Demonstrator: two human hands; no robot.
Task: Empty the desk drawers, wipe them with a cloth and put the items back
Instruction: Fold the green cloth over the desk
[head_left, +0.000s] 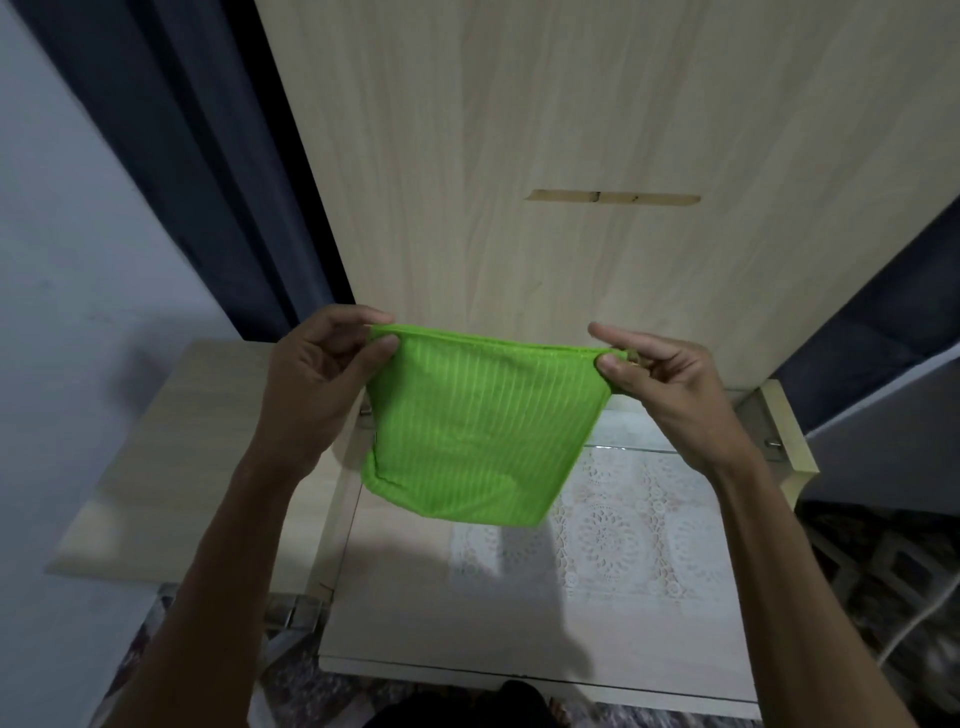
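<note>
A bright green ribbed cloth (470, 426) hangs stretched between my two hands above the pulled-out drawer (519, 639). My left hand (322, 374) pinches its upper left corner between thumb and fingers. My right hand (660, 379) pinches the upper right corner, index finger stretched out. The drawer is lined with a white lace-patterned sheet (623, 530), and no items show inside it. The cloth hides the drawer's back left part.
The light wooden desk top (571, 130) fills the upper frame, with a strip of tape (613, 197) on it. A low wooden surface (171, 467) stands left of the drawer. Dark curtain (208, 182) at left, patterned floor (883, 571) and a white cable (919, 623) at right.
</note>
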